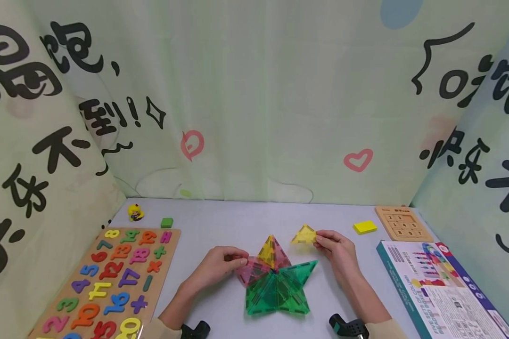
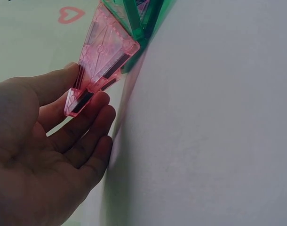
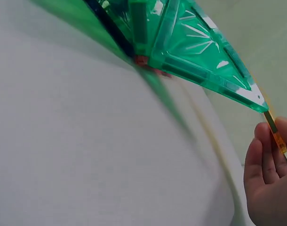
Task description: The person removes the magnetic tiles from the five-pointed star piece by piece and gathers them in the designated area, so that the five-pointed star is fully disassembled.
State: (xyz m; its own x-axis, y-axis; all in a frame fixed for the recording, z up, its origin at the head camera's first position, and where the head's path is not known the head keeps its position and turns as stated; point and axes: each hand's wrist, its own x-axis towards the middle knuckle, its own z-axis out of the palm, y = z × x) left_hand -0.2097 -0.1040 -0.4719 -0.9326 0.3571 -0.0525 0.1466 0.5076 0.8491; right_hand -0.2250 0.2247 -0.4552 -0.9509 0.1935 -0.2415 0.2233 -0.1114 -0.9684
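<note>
nearest the wearer, on the worktop (image 1: 225, 216), are the green panels of a star-shaped assembly (image 1: 277, 289) built of translucent tiles. at its left side, the fingers of the left hand (image 1: 220, 263) pinch a pink point (image 1: 249, 272); the left wrist view shows the thumb on one face and fingertips at the other. at the far side, a yellow-and-pink point (image 1: 269, 250) is directed away from the wearer.

governing relation: the yellow tile (image 1: 304, 234) lies beyond the right-hand green point and to the right of the yellow-and-pink point, apart from the latter. it is grasped between the fingers of the right hand (image 1: 339, 249), the nearer hand, and extends leftward from the fingertips, appearing raised off the worktop. its longest visible edge seems to run across the worktop; foreshortening leaves this unconfirmed.

obscured items, near to far: the number board (image 1: 164, 266) and the printed box (image 1: 449, 282) are both cut off at the lower edge, the box's small print illegible. in the right wrist view the yellow tile shows nearly edge-on behind the green tip, and contact cannot be determined there; the right hand is cut off by the frame. at far left, the small figure (image 1: 135, 213) lacks clear detail.
</note>
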